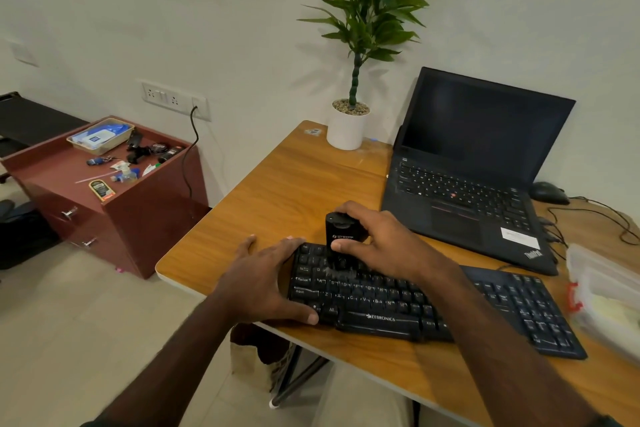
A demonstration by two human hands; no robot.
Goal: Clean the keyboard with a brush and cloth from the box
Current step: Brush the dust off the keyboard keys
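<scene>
Where white walls corner, wooden desk [284, 184], maroon cabinet [138, 218], tiled floor [69, 322]

You see soft, even indoor light; the plant [367, 10] casts faint wall shadows, edges bow, brush bristles [341, 272] blur.
</scene>
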